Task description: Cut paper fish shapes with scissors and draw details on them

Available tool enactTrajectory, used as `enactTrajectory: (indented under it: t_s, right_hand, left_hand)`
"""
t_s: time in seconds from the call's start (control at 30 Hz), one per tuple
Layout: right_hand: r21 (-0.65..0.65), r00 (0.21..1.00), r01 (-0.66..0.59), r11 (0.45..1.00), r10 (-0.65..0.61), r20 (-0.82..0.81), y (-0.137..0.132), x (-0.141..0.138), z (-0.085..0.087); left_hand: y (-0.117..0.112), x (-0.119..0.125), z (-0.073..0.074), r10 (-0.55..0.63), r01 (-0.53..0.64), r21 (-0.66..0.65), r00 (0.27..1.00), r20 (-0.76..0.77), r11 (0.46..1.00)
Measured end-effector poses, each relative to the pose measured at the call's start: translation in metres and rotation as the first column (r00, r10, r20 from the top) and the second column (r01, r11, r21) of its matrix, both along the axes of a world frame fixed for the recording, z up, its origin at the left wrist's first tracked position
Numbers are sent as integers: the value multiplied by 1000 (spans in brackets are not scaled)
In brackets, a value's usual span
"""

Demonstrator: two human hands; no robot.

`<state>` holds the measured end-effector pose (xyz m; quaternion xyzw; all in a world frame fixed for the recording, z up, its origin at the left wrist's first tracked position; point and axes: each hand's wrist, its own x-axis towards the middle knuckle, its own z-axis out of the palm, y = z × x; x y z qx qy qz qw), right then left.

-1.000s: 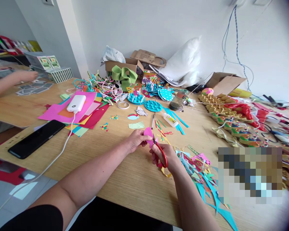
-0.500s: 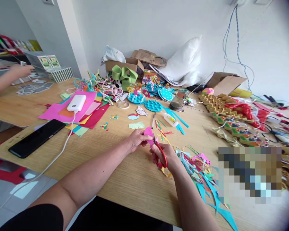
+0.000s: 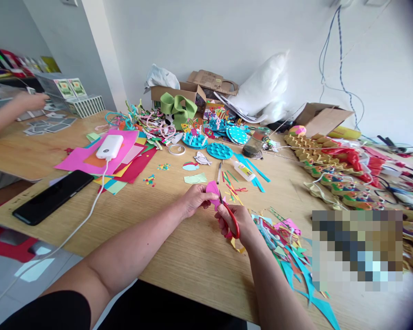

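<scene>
Co-worker's hand (image 3: 30, 101) shifts left over 1 second; pink paper (image 3: 212, 187) and scissors (image 3: 237, 230) barely change place

Held above the tabletop (image 3: 179, 256), the pink paper is pinched between the thumb and fingers of the left hand (image 3: 195, 200). The right hand (image 3: 239, 222) closes around the red handles of the scissors, whose blades meet the paper's right side.

Just beyond lie a light green piece (image 3: 194, 178), a pen (image 3: 219, 173), a glue bottle (image 3: 243, 170) and 2 fish cut-outs (image 3: 190, 166), with a blue disc (image 3: 219, 150) behind them. Colourful scraps (image 3: 282, 238) pile up to the right of the right hand.

Farther left, a white power bank (image 3: 109, 147) sits on coloured sheets (image 3: 69, 157), its cable running past a black phone (image 3: 53, 198). Against the wall stand a cardboard box (image 3: 177, 91) and a white bag (image 3: 261, 82). At the far left, the co-worker's hand is near grey cards (image 3: 50, 124); its exact grip cannot be told.
</scene>
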<state>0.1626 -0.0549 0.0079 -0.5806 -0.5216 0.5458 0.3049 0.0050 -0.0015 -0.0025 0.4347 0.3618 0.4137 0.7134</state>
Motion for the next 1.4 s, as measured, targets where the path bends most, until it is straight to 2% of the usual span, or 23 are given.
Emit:
enactTrajectory:
  t_s: [0.6,1.23,1.4]
  right_hand:
    - [37,1000,-8,999,7,22,0,-3,3]
    - [10,1000,13,1000,-13,11,0,-2,1]
    - [4,1000,-4,1000,4,21,1,-1,-1]
  left_hand:
    - [-2,0,3,-36,36,16,999,18,999]
    - [-1,-1,5,-17,17,-2,1000,19,1000]
    - [-1,-2,4,-27,27,30,1000,2,999]
